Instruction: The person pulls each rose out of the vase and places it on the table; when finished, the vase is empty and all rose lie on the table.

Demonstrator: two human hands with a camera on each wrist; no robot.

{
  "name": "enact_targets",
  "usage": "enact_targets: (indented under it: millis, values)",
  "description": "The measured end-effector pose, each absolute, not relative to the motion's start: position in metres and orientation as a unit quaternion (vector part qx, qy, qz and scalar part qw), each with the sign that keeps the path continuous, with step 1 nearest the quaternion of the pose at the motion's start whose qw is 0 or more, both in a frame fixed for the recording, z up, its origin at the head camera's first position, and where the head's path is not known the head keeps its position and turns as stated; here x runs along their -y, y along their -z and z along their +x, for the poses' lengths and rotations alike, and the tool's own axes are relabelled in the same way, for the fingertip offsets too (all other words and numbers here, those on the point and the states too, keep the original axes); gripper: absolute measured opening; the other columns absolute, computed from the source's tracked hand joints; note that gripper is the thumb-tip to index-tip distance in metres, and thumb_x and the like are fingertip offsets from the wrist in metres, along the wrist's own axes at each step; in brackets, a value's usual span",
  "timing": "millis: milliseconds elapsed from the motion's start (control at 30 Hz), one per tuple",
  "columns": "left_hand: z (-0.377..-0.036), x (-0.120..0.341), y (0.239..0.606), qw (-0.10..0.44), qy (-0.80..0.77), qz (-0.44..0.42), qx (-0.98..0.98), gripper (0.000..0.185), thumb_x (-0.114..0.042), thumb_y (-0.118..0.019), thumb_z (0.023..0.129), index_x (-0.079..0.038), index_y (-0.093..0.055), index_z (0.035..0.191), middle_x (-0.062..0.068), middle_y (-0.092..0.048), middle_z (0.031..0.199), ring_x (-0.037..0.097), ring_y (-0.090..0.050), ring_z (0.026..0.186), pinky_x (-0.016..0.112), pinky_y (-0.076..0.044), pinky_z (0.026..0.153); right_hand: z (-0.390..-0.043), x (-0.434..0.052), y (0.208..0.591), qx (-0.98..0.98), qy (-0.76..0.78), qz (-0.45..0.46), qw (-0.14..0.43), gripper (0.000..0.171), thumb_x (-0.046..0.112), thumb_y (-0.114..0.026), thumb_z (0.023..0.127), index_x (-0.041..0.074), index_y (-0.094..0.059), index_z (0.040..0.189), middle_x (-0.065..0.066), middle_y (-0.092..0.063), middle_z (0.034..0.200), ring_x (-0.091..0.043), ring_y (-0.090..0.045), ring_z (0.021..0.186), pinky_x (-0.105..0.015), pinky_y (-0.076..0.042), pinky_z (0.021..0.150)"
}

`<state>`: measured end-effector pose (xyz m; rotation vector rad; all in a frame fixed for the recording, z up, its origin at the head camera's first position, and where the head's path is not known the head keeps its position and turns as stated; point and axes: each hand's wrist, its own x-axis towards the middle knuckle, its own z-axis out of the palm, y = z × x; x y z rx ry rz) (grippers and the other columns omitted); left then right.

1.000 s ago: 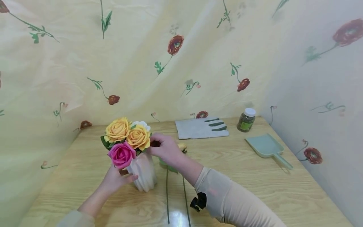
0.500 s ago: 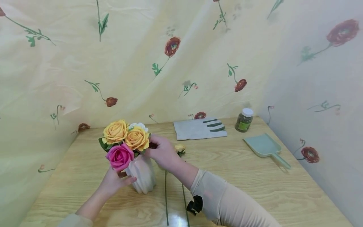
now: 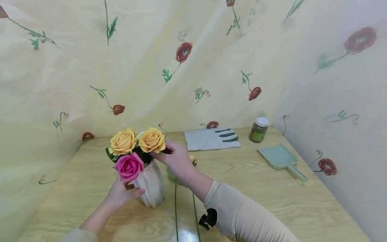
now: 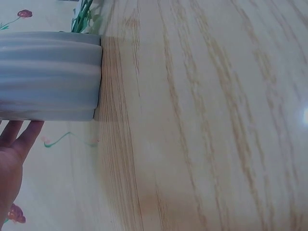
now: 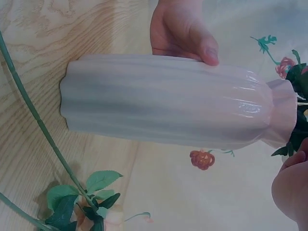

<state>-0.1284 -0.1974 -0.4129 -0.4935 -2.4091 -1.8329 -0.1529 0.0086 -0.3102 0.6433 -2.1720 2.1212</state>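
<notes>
A white fluted vase (image 3: 151, 185) stands upright on the wooden table. My left hand (image 3: 121, 193) grips its left side, with the thumb (image 5: 204, 48) along the wall in the right wrist view. Out of the vase's mouth rise a yellow rose (image 3: 123, 141), a pink rose (image 3: 129, 167) and a second yellow rose (image 3: 152, 139). A white flower behind them is mostly hidden. My right hand (image 3: 176, 161) pinches the second yellow rose just below its bloom. Beneath my right forearm, flowers with long green stems (image 3: 176, 215) lie on the table, their heads partly covered.
Toward the back lies a pale glove (image 3: 202, 140) with dark green finger stripes. A white-lidded jar (image 3: 258, 131) stands to its right. Nearer on the right is a light green dustpan (image 3: 281, 158). Floral-print cloth walls (image 3: 145, 67) border the table.
Between half a second ago and now, the second yellow rose has shifted right and slightly up with my right hand. The gap between the yellow blooms has widened. My left hand stays on the vase.
</notes>
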Motion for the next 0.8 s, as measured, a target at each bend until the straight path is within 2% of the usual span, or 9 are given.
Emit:
enact_targets:
  millis: [133, 233, 433, 600, 800]
  values:
    - [-0.128, 0.198, 0.415, 0.03, 0.595, -0.163, 0.786, 0.072, -0.003, -0.073, 0.066, -0.005, -0.032, 0.125, 0.012, -0.037, 0.121, 0.006, -0.046, 0.099, 0.037, -0.047, 0.074, -0.153, -0.011, 0.308, 0.703, -0.685, 0.189, 0.033, 0.025, 0.022, -0.069, 0.074, 0.012, -0.066, 0.097, 0.001, -0.064, 0.093, -0.01, -0.057, 0.088, -0.027, -0.047, 0.073]
    - [-0.128, 0.198, 0.415, 0.026, 0.591, -0.162, 0.79, 0.071, -0.005, -0.073, 0.067, -0.005, -0.033, 0.126, 0.013, -0.038, 0.121, 0.01, -0.048, 0.099, 0.035, -0.047, 0.074, -0.154, -0.012, 0.305, 0.698, -0.692, 0.181, 0.041, 0.027, 0.023, -0.07, 0.073, 0.013, -0.066, 0.098, 0.002, -0.064, 0.095, -0.01, -0.056, 0.091, -0.027, -0.047, 0.074]
    - [-0.13, 0.198, 0.415, 0.026, 0.589, -0.162, 0.791, 0.072, -0.005, -0.073, 0.067, -0.005, -0.033, 0.127, 0.014, -0.039, 0.122, 0.015, -0.048, 0.099, 0.036, -0.047, 0.075, -0.154, -0.019, 0.298, 0.682, -0.708, 0.173, 0.061, 0.027, 0.019, -0.07, 0.073, 0.008, -0.065, 0.097, -0.004, -0.064, 0.093, -0.014, -0.058, 0.086, -0.029, -0.048, 0.072]
    - [-0.131, 0.196, 0.417, 0.033, 0.601, -0.181, 0.778, 0.068, -0.001, -0.071, 0.067, -0.002, -0.034, 0.123, 0.014, -0.045, 0.113, 0.011, -0.052, 0.093, 0.035, -0.048, 0.074, -0.152, -0.028, 0.293, 0.654, -0.734, 0.176, 0.056, 0.029, 0.01, -0.067, 0.075, 0.002, -0.062, 0.102, -0.01, -0.063, 0.094, -0.019, -0.06, 0.081, -0.031, -0.048, 0.074]
    - [-0.129, 0.197, 0.42, 0.053, 0.6, -0.197, 0.773, 0.064, 0.004, -0.07, 0.067, 0.0, -0.034, 0.12, 0.01, -0.051, 0.101, 0.011, -0.054, 0.088, 0.034, -0.049, 0.07, -0.151, -0.038, 0.287, 0.649, -0.735, 0.188, 0.055, 0.029, 0.011, -0.064, 0.078, 0.004, -0.059, 0.105, -0.01, -0.062, 0.094, -0.019, -0.059, 0.082, -0.032, -0.047, 0.077]
